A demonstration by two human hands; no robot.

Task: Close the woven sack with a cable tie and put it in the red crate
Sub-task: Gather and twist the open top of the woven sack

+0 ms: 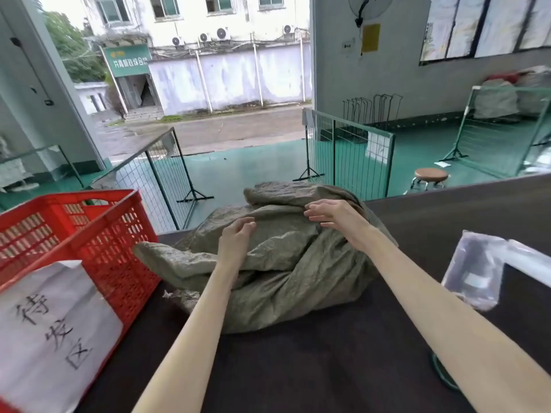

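A crumpled grey-green woven sack [277, 263] lies on the dark table [298, 368], reaching to its far edge. My left hand [235, 236] hovers over the sack's middle with fingers curled and apart, holding nothing. My right hand [334, 216] is above the sack's upper right fold, fingers spread, also holding nothing. The red crate [89, 234] stands at the table's left, with a white paper label [50, 329] on its near side. A clear plastic bag [477, 269] lies at the right; I cannot tell what is in it. No cable tie shows.
Beyond the table's far edge the green floor drops away, with wire-mesh fence panels [348, 150] and a round stool [430, 175]. A green object [444, 374] shows under my right forearm at the table's near right.
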